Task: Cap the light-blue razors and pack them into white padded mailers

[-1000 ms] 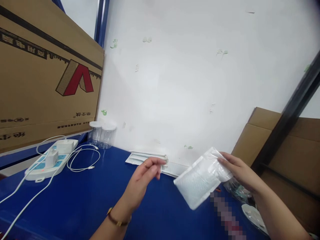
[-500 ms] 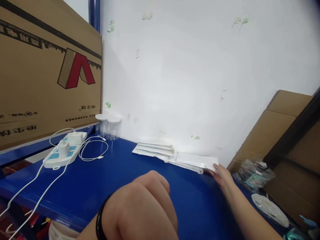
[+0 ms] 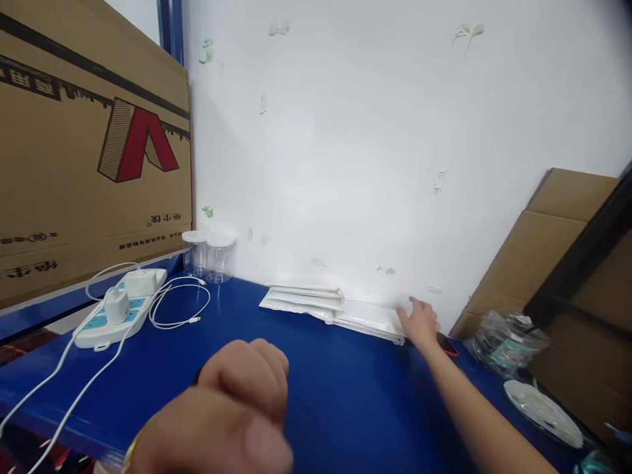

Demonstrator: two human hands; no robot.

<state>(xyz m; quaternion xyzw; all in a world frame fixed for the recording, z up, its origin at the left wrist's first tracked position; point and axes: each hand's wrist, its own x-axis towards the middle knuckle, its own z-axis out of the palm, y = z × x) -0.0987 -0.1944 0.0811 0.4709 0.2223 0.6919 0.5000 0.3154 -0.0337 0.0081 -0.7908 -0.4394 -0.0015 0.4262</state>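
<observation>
At the far edge of the desk (image 3: 320,428), right grip (image 3: 419,322): loosely open, thumb apart from the fingers, nothing seen between them; whether it touches the packet end cannot be told.
Right packet stack (image 3: 369,317): white, lying flat at the foot of the wall (image 3: 345,164), its right end at the right thumb.
Left packet stack (image 3: 301,300): white, adjoining the right stack and partly overlapping its left end.
Packet direction: long axes run left to right along the wall, right ends slightly nearer the viewer.
Dark flat object (image 3: 447,344): orange-red edge, partly hidden behind the right wrist.
Left grip (image 3: 222,408): well apart from the packets, fingers curled, blurred; contents cannot be told. It blocks the view of the near desk.
Right side: clear plastic bag (image 3: 508,345), white oval item (image 3: 543,411) in front of it, cardboard (image 3: 530,253) leaning behind.
Left side: two lidded clear jars (image 3: 208,258) against the wall; looped white cable (image 3: 193,320) beside a power strip (image 3: 91,337) bearing white plugs (image 3: 117,307); large printed carton (image 3: 64,178) behind.
</observation>
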